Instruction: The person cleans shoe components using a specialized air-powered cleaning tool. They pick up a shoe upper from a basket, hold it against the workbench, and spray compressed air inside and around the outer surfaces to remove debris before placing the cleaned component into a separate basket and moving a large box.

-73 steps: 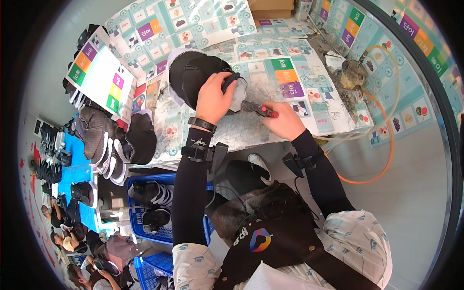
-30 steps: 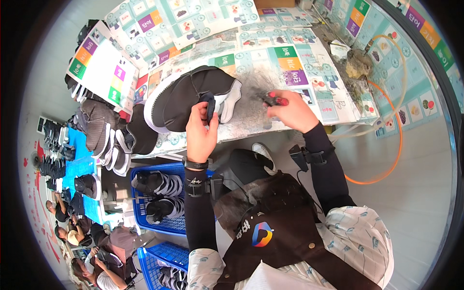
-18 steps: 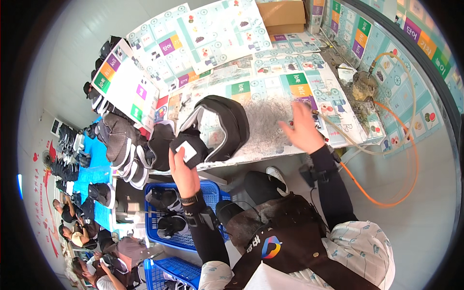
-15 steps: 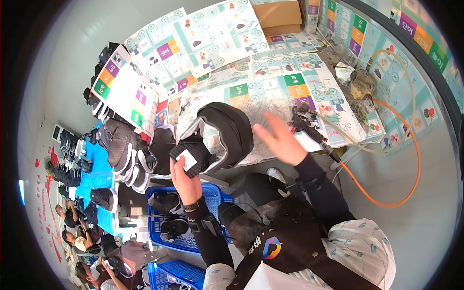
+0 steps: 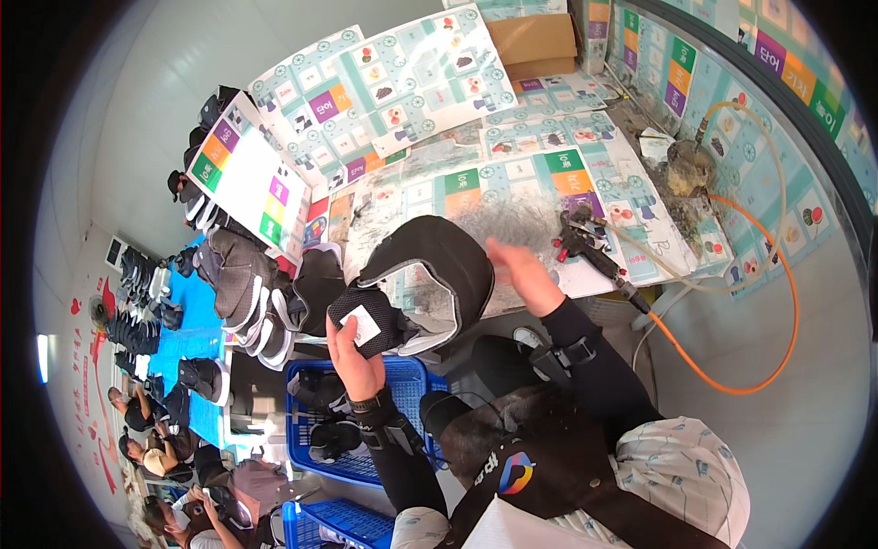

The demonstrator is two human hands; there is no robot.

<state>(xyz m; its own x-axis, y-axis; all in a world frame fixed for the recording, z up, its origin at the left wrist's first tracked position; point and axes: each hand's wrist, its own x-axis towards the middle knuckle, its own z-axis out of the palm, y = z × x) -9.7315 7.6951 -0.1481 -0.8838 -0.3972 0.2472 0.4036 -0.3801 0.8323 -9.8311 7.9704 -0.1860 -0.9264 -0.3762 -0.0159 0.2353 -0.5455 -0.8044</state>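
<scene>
A black shoe upper [image 5: 466,265] with a grey lining stands tilted over the table's near edge, its opening toward me. Its ribbed black tongue [image 5: 368,309] bears a white label [image 5: 360,325]. My left hand [image 5: 355,360] grips the tongue end, thumb near the label; its other fingers are mostly hidden behind. At the far side of the upper, my right hand [image 5: 530,279] has its fingers stretched out, the tips at or very close to the upper's right edge. Farther right lies a black spray gun [image 5: 590,247] with a hose, touched by neither hand.
Printed sheets cover the table [image 5: 439,197], with dark overspray; propped boards [image 5: 439,78] and a cardboard box [image 5: 533,44] stand behind. An orange hose [image 5: 791,311] hangs at right. Shoes [image 5: 233,279] are piled left; a blue basket [image 5: 352,467] holds more below. Several people sit lower left.
My right hand has come in from the right to the upper's edge. The upper has turned a little, its opening now facing me more. My left hand keeps its grip.
</scene>
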